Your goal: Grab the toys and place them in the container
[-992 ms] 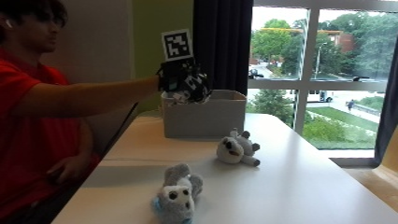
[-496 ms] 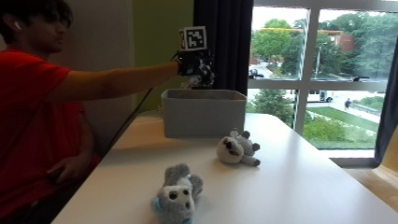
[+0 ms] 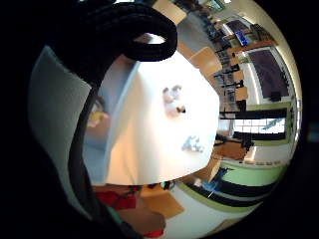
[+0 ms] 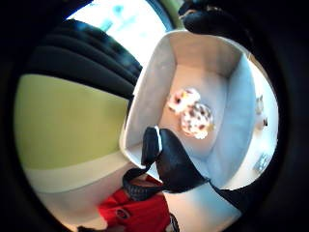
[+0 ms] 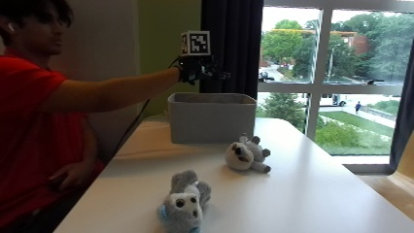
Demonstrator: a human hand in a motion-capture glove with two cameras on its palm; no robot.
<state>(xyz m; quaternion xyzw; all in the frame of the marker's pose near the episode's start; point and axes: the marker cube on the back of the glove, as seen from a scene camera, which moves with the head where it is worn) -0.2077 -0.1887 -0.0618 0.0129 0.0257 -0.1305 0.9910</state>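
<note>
Nearest the camera, we see a grey-and-white plush toy with a blue bib (image 5: 183,203) lying on the white table (image 5: 310,194), its face toward us. A little farther back a second plush, a white-and-grey animal (image 5: 246,153), lies on its side just in front of the grey fabric container (image 5: 212,117), near it but not touching. Both toys also show small on the tabletop in the little-finger-side palm view (image 3: 173,100) (image 3: 192,144).

The container stands toward the far end of the table, by the dark curtain (image 5: 232,43). The thumb-side palm view looks straight down into it (image 4: 236,116): two spotted plush toys (image 4: 191,111) lie side by side on its floor, touching one another.

Above the container, clear of its rim, we see the gloved right hand (image 5: 196,71) at the end of an outstretched arm. Its fingers hang relaxed and hold nothing; a black fingertip (image 4: 169,162) shows over the bin's near wall.

The person in a red shirt (image 5: 25,131) sits at the table's side, the bare hand (image 5: 68,175) resting low by the table edge.
</note>
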